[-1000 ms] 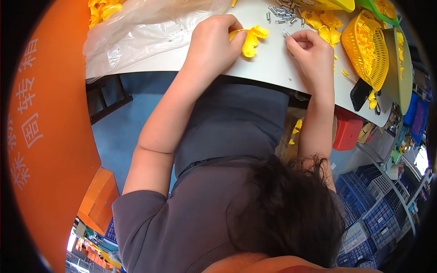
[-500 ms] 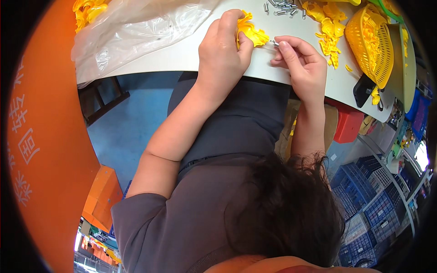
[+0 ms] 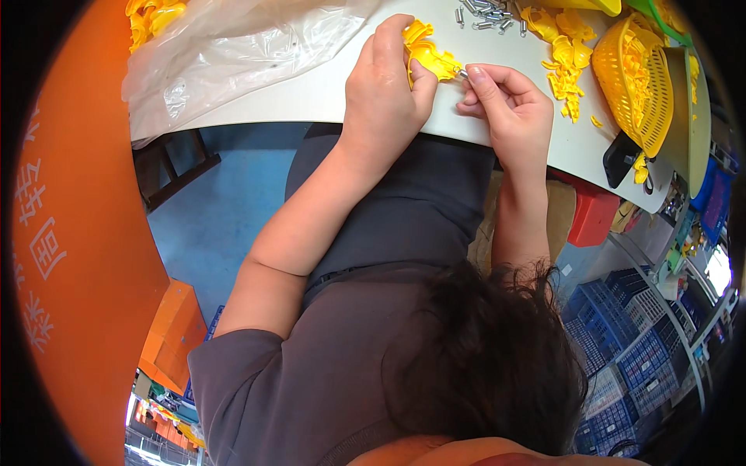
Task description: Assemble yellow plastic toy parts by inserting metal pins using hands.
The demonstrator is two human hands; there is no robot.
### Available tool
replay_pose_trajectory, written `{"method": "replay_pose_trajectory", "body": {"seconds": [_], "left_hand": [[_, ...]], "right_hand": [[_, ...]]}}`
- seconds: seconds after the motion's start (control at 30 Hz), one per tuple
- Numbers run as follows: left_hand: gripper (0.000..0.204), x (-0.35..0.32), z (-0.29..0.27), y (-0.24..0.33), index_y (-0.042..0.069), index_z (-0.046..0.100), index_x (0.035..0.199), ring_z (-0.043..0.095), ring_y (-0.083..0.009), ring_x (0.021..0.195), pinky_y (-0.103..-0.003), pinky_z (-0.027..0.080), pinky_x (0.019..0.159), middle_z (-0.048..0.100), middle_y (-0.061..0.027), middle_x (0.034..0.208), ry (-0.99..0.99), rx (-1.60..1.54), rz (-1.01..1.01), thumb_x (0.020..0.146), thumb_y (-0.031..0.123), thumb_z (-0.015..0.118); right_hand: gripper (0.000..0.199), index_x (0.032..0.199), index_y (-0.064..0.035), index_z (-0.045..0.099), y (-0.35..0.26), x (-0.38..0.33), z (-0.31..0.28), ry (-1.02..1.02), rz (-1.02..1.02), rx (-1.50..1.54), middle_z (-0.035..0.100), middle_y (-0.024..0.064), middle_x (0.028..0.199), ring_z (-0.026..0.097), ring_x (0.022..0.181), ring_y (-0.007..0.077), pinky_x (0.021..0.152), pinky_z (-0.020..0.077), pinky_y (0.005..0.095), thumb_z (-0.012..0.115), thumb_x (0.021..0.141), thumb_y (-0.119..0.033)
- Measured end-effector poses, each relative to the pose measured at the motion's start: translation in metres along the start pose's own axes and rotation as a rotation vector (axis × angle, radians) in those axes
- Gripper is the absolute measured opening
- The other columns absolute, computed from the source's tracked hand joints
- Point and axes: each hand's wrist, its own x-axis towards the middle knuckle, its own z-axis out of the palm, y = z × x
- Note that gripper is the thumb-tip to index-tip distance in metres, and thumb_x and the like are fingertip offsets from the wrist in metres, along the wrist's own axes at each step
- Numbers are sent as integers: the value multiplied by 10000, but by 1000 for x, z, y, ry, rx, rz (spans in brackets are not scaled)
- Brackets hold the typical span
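Spring point(image 3: 464, 74), pinched in the right hand point(image 3: 513, 109), sits at the edge of the yellow part point(image 3: 423, 53) gripped by the left hand point(image 3: 385, 85), over the table point(image 3: 505, 53). Brace the part; keep the spring aligned, pinched lightly. Loose springs point(image 3: 488, 14) lie beyond.

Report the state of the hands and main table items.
Left hand, gripping a yellow piece.
Right hand, pinching a metal spring.
Yellow piece, held, partly hidden.
Metal spring, at the piece's edge; attachment unclear.
Other springs, loosely piled.
Clear plastic bag, crumpled.
Yellow basket, filled with yellow bits.
Black phone, lying flat.
Loose yellow pieces, heaped.
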Motion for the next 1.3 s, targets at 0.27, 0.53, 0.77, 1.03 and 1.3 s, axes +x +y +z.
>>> {"method": "replay_pose_trajectory", "body": {"seconds": [0.27, 0.53, 0.77, 1.03, 1.3], "left_hand": [[504, 3, 1, -8, -34, 511, 1283, 613, -263, 677, -342, 523, 629, 622, -166, 856, -4, 68, 40, 797, -6, 641], [424, 9, -9, 4, -21, 467, 1260, 602, -169, 618, -300, 509, 583, 620, -125, 808, -91, -15, -50, 853, 3, 582], [357, 13, -20, 14, -12, 363, 1228, 654, -161, 706, -292, 553, 653, 616, -162, 897, -406, -855, -547, 902, 15, 505], [469, 0, -2, 22, 66, 351, 1265, 617, -138, 779, -256, 518, 704, 592, -134, 1002, -242, -1039, -464, 898, -11, 632], [466, 2, -8, 28, 52, 328, 1215, 580, -119, 904, -261, 513, 778, 524, -94, 1034, -189, -1081, -485, 860, -40, 614]], "right_hand": [[183, 1033, 75, 685, -3, 4, -2, -25, 64, -55, 690, 84, 851, 645, 711, 93, 682, 606, 263, 673, 952, -89], [178, 1033, 74, 683, -1, 7, -3, -41, 85, -42, 688, 84, 848, 639, 705, 92, 679, 602, 259, 669, 955, -85], [153, 1043, 70, 677, -11, -7, -1, -55, -34, -110, 687, 76, 854, 652, 727, 95, 705, 596, 252, 657, 958, -55], [138, 1043, 68, 673, -7, -19, 12, 99, -199, 42, 694, 84, 854, 674, 762, 106, 742, 592, 247, 649, 960, -40], [120, 1016, 68, 670, -10, -22, 17, 112, -227, -12, 697, 90, 855, 667, 720, 101, 689, 577, 230, 660, 951, -32]]}}
